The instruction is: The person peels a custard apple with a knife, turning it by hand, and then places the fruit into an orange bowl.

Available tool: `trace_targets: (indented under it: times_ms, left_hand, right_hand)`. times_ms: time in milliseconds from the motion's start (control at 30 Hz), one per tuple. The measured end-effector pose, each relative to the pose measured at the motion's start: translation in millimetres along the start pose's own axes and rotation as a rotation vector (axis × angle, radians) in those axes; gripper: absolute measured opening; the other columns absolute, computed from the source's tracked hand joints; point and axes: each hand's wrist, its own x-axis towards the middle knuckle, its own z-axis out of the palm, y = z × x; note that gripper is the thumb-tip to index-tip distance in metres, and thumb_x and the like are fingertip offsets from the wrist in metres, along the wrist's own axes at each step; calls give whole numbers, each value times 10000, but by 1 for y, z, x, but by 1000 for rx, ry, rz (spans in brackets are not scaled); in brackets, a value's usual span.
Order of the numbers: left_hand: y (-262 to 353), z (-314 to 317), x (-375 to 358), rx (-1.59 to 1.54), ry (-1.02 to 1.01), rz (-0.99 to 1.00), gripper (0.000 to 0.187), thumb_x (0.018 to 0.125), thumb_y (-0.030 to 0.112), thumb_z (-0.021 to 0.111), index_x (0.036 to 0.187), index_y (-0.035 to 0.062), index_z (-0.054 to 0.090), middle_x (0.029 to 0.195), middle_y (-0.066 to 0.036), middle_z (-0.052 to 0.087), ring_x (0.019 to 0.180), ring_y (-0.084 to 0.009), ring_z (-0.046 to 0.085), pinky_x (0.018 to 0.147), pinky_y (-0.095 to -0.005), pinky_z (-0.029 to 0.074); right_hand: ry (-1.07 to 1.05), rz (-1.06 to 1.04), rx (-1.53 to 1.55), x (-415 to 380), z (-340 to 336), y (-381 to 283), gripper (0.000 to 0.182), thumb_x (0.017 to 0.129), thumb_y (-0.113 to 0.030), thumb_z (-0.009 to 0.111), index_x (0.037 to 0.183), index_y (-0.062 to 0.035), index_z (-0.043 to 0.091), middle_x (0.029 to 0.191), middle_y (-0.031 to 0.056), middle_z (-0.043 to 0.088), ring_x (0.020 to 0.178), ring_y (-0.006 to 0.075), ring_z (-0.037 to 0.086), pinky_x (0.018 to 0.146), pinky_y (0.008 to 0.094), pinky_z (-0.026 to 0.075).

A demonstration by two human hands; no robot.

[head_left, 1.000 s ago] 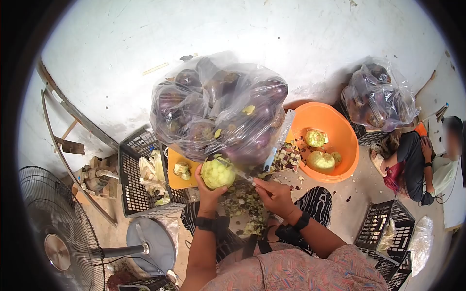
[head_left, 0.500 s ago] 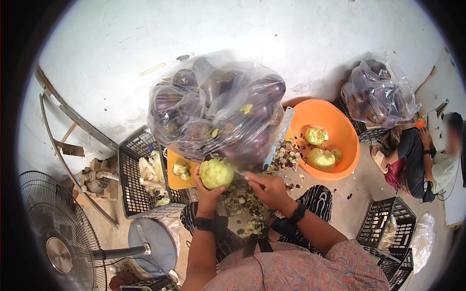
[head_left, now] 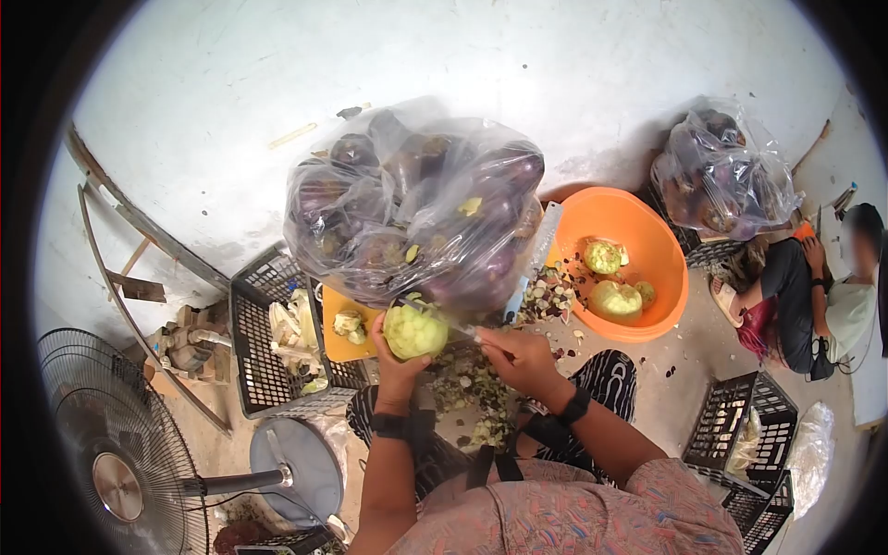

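Observation:
In my left hand point(head_left: 400, 368) I hold a round, mostly peeled eggplant point(head_left: 414, 331), pale green with facet-like cut marks. My right hand point(head_left: 524, 361) grips a knife point(head_left: 455, 326), its thin blade lying across the eggplant's top right side. Whether the edge is cutting in is too small to tell. Right beyond my hands sits a big clear plastic bag point(head_left: 416, 208) full of dark purple eggplants. Peel scraps point(head_left: 474, 393) are heaped below, between my knees. Peeled eggplants point(head_left: 615, 298) lie in an orange basin point(head_left: 638, 222) to the right.
A black crate point(head_left: 264, 370) with pale scraps stands left, beside a yellow board point(head_left: 342, 347). Farther left is a standing fan point(head_left: 120, 486). On the right are another eggplant bag point(head_left: 717, 180), black crates point(head_left: 731, 421) and a seated person point(head_left: 795, 296). A white wall rises behind.
The knife blade has shifted up and left over the top of the eggplant, and my right hand has turned slightly. The whole view has drifted a little.

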Motion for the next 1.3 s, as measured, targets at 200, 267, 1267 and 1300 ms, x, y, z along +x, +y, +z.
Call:
trace_targets:
  times_ms: [200, 267, 1267, 1300]
  left_hand:
    - [4, 3, 0, 10, -10, 11, 1049, 543, 195, 865, 1409, 102, 281, 1300, -86, 452, 1200, -242, 496, 1019, -369, 444]
    - [5, 2, -1, 36, -16, 4, 1045, 544, 189, 863, 1407, 98, 281, 1289, -84, 459, 1196, -240, 500, 1017, -367, 446]
    - [8, 3, -2, 159, -62, 16, 1057, 553, 171, 856, 1421, 119, 255, 1329, -96, 448, 1214, -250, 500, 1014, -383, 459]
    - [8, 3, -2, 159, -62, 20, 1057, 553, 171, 856, 1421, 119, 255, 1329, -96, 448, 1214, -250, 500, 1014, -383, 459]
  right_hand:
    - [-3, -68, -80, -4, -10, -3, 226, 841, -170, 696, 1065, -151, 720, 662, 96, 603, 571, 278, 596, 511, 386, 466]
    - [-4, -64, -77, 0, -10, -4, 227, 842, -166, 694, 1067, -149, 719, 674, 101, 614, 580, 289, 597, 521, 392, 471]
    - [14, -37, 14, 21, 20, 20, 234, 862, -184, 672, 1081, -112, 710, 746, 134, 663, 618, 298, 630, 561, 380, 498]
    - [15, -40, 14, 20, 21, 21, 234, 862, -184, 672, 1081, -112, 710, 746, 134, 663, 618, 298, 630, 561, 380, 498]
